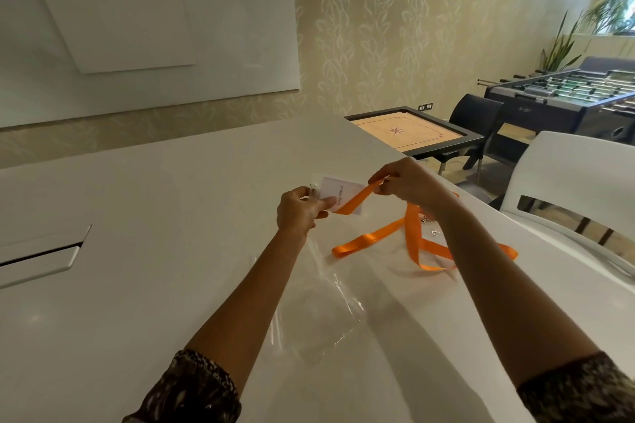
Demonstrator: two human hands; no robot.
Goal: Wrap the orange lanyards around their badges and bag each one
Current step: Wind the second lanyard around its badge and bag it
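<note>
My left hand (pixel 299 209) pinches a white name badge (pixel 338 191) in a clear sleeve, held above the white table (pixel 154 216). An orange lanyard strap (pixel 357 197) crosses the badge's face. My right hand (pixel 407 180) pinches that strap just right of the badge and holds it taut. More orange lanyard (pixel 417 244) lies in loose loops on the table under my right forearm, with small metal clips beside it. Clear plastic bags (pixel 319 312) lie flat on the table between my forearms.
A closed cable hatch (pixel 41 256) is set into the table at the left. A white chair (pixel 580 182) stands at the table's right edge. Beyond it are a carrom board (pixel 409 134), dark chairs and a foosball table (pixel 567 93).
</note>
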